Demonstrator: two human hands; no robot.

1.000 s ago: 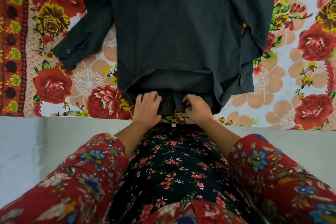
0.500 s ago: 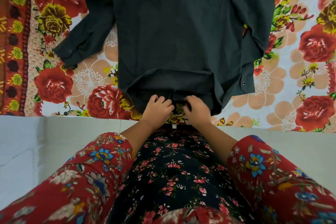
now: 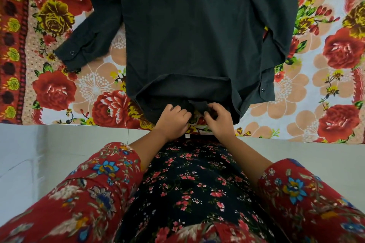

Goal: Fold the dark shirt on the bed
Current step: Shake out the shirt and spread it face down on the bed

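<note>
The dark shirt lies spread flat on the floral bedsheet, its collar end nearest me. One sleeve reaches out to the left, its cuff showing a snap button. The other sleeve is folded over the right side, cuff hanging low. My left hand and my right hand sit side by side at the near edge, fingers curled, each pinching the dark collar fabric. The sheet shows between the two hands.
The bed's near edge runs across the view, with pale floor below it. A dark red patterned border lines the sheet's left side. My floral sleeves and dark floral dress fill the bottom.
My left hand went from lying flat on the collar to curled and pinching it. Both hands drew closer together at the near edge. The shirt's body stayed put.
</note>
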